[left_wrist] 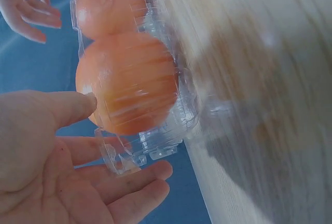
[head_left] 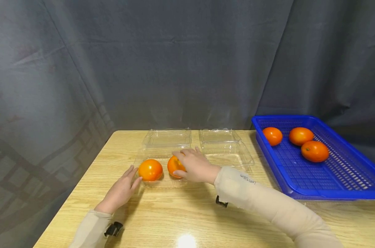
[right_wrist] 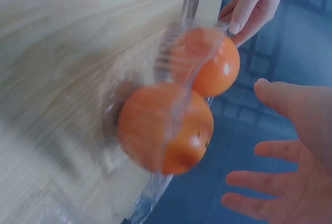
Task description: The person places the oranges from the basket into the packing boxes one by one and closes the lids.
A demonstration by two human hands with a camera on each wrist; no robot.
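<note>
Two smooth orange-red fruits sit side by side in the base of a clear plastic clamshell box [head_left: 167, 184], whose lid lies folded back behind. At the left end my left hand [head_left: 120, 191] rests against the box, fingers fairly straight. Its thumb [left_wrist: 78, 106] is right at the left fruit [head_left: 150, 169], and the other fingers lie along the box's end. Above the right fruit [head_left: 172, 166] hovers my right hand [head_left: 196, 166], partly covering it in the head view. The right wrist view shows that hand's fingers [right_wrist: 264, 182] spread and apart from the right fruit, with nothing held.
Another clear clamshell box [head_left: 226, 158] lies unfolded to the right. Beyond it stands a blue plastic basket [head_left: 275, 172] holding three more fruits, one of them at the near side [head_left: 315, 151]. A grey curtain [head_left: 181, 69] hangs behind the wooden table [head_left: 162, 220].
</note>
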